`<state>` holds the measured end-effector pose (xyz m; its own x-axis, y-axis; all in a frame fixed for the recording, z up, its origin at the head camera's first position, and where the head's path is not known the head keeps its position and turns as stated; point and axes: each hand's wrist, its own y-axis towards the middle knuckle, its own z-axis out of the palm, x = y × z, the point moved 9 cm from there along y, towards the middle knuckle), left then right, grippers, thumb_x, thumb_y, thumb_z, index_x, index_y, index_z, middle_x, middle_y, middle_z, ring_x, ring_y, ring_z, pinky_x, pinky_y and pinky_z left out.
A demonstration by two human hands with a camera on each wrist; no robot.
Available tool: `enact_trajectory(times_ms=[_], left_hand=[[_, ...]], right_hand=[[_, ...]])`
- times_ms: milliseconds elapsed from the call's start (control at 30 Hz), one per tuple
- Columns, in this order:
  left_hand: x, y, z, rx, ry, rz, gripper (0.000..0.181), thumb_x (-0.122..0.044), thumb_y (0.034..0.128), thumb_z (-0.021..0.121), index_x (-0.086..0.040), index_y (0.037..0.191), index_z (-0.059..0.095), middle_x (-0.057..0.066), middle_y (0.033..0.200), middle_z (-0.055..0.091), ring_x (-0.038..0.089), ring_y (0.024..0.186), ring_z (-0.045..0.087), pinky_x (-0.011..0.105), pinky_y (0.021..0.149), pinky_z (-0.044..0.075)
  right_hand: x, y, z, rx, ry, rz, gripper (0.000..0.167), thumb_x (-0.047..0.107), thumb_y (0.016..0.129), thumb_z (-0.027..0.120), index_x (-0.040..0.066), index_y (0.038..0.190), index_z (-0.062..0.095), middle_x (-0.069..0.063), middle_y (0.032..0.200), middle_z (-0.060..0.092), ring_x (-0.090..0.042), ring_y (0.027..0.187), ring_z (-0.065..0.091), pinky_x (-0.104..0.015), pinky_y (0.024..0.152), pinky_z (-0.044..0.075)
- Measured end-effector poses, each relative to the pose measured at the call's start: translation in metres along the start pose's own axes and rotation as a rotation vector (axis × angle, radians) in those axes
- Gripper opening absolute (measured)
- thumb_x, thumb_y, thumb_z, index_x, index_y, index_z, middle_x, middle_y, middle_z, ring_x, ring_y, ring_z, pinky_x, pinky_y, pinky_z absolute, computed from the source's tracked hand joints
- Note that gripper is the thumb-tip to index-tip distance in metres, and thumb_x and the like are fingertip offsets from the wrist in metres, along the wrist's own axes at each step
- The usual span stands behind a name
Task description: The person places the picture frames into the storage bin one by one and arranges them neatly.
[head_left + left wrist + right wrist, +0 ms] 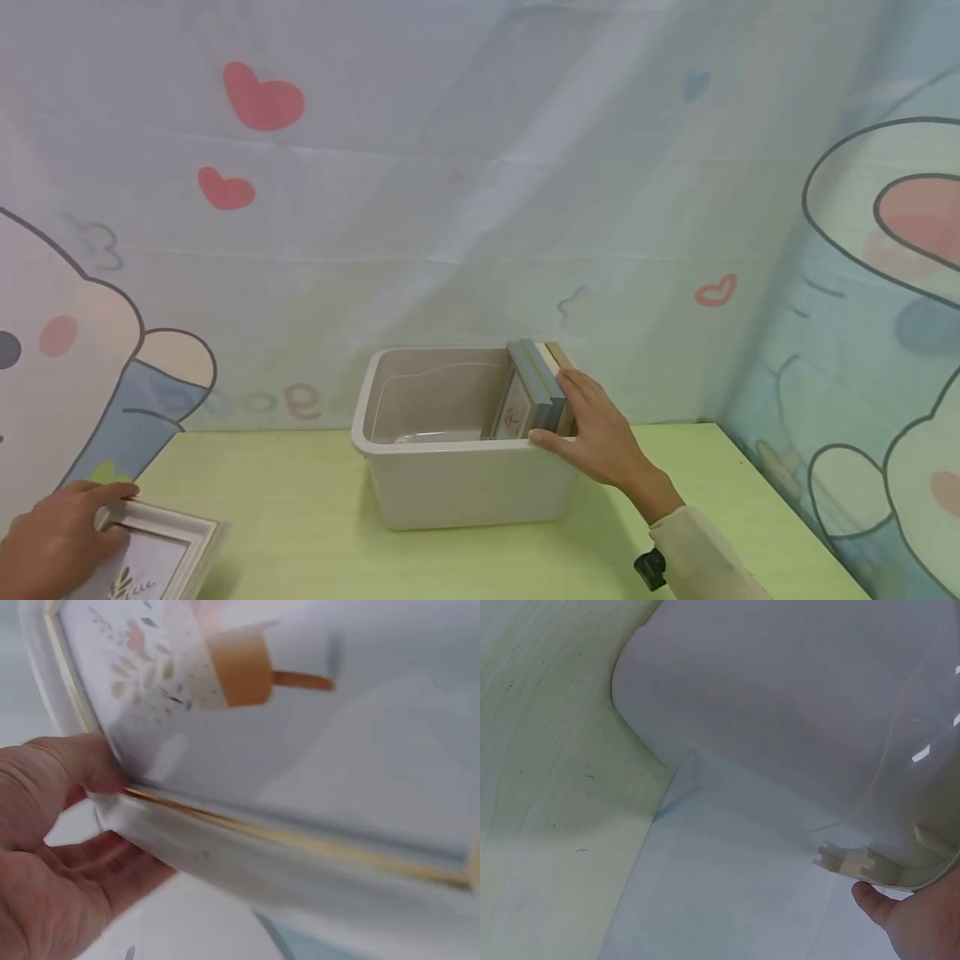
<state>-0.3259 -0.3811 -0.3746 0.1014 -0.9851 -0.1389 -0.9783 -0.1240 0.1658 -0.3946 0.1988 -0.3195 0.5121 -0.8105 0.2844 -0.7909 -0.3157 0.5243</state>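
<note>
My left hand [56, 537] grips a white picture frame [161, 523] by its edge at the lower left, outside the bin. In the left wrist view, the thumb lies on the front of this frame [300, 780], over gold inner trim and a print of leaves and an orange shape. Several frames [536, 379], blue, cream and tan at their edges, stand leaning together at the right end of a pale plastic bin [472, 487]. My right hand [600, 429] rests against them, fingers extended along the tan one and thumb at the bin's front rim. Its palm side is hidden.
The bin stands on a pale green table [277, 500], against a backdrop curtain [420, 208] printed with hearts and cartoon figures. A second curtain panel [840, 400] borders the table's right side. A small black clip [650, 569] hangs by the right sleeve.
</note>
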Motion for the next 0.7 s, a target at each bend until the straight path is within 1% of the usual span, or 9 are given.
enact_trajectory(times_ms=[167,267,400,467,533,567,600,633,700], left_hand=[[-0.018,-0.021,-0.040,-0.364,-0.090,0.091,0.036,0.003,0.0737,0.075,0.007,0.108,0.065,0.034,0.107,0.054,0.055,0.091,0.057,0.062,0.067,0.050],[-0.021,-0.028,-0.050,-0.480,-0.180,0.103,0.033,0.009,0.0770,0.072,0.009,0.109,0.064,0.035,0.113,0.050,0.054,0.093,0.054,0.064,0.065,0.051],[-0.018,-0.030,-0.051,-0.518,-0.297,0.079,0.032,0.014,0.0817,0.066,0.015,0.114,0.060,0.037,0.118,0.045,0.055,0.098,0.049,0.065,0.065,0.051],[-0.016,-0.032,-0.053,-0.553,-0.341,0.099,0.033,0.015,0.0803,0.067,0.014,0.113,0.062,0.036,0.117,0.048,0.027,0.103,0.057,0.061,0.062,0.053],[-0.017,-0.034,-0.056,-0.586,-0.392,0.145,0.035,0.016,0.0787,0.067,0.013,0.113,0.064,0.034,0.117,0.051,-0.005,0.103,0.051,0.041,0.058,0.059],[-0.019,-0.035,-0.058,-0.597,-0.409,0.163,0.035,0.015,0.0783,0.068,0.012,0.113,0.065,0.033,0.117,0.052,-0.018,0.100,0.041,0.035,0.056,0.058],[-0.022,-0.036,-0.060,-0.609,-0.429,0.188,0.036,0.016,0.0777,0.069,0.011,0.113,0.066,0.031,0.117,0.053,-0.027,0.097,0.030,0.023,0.054,0.056],[-0.025,-0.036,-0.063,-0.619,-0.449,0.214,0.036,0.015,0.0775,0.069,0.009,0.113,0.067,0.027,0.116,0.055,-0.031,0.094,0.020,0.012,0.053,0.052],[-0.033,-0.037,-0.070,-0.626,-0.485,0.265,0.036,0.015,0.0778,0.069,0.007,0.113,0.068,0.005,0.120,0.058,-0.032,0.097,0.025,-0.003,0.055,0.041]], right_hand=[[0.000,0.000,0.001,0.003,0.000,0.002,0.090,0.057,0.088,0.066,0.006,0.155,0.034,-0.013,0.160,0.035,-0.035,0.148,0.032,-0.062,0.110,0.037],[-0.001,0.000,0.000,0.000,0.000,0.003,0.090,0.057,0.087,0.066,0.006,0.155,0.034,-0.014,0.160,0.035,-0.036,0.148,0.032,-0.062,0.111,0.037],[0.000,0.000,0.000,-0.004,0.005,0.000,0.090,0.056,0.087,0.067,0.006,0.155,0.034,-0.014,0.160,0.036,-0.036,0.148,0.033,-0.062,0.110,0.038],[0.000,0.000,0.001,0.000,0.006,0.001,0.090,0.056,0.087,0.067,0.005,0.155,0.034,-0.014,0.160,0.036,-0.036,0.148,0.032,-0.062,0.111,0.037],[0.000,0.000,0.001,0.002,0.003,0.003,0.090,0.056,0.087,0.067,0.005,0.155,0.034,-0.014,0.160,0.035,-0.036,0.148,0.032,-0.062,0.111,0.037],[0.000,0.000,0.001,0.001,-0.003,0.002,0.090,0.056,0.087,0.066,0.005,0.155,0.034,-0.014,0.160,0.035,-0.036,0.148,0.032,-0.062,0.111,0.037],[-0.001,0.000,0.002,0.001,-0.006,0.001,0.090,0.056,0.088,0.066,0.005,0.155,0.034,-0.014,0.160,0.035,-0.036,0.148,0.032,-0.062,0.111,0.037],[-0.001,0.000,0.002,0.001,-0.008,0.001,0.090,0.056,0.088,0.066,0.005,0.155,0.034,-0.014,0.160,0.035,-0.036,0.148,0.031,-0.062,0.111,0.037],[-0.003,-0.001,0.001,-0.001,-0.009,0.000,0.090,0.055,0.088,0.066,0.005,0.155,0.034,-0.014,0.160,0.035,-0.036,0.148,0.032,-0.062,0.111,0.037]])
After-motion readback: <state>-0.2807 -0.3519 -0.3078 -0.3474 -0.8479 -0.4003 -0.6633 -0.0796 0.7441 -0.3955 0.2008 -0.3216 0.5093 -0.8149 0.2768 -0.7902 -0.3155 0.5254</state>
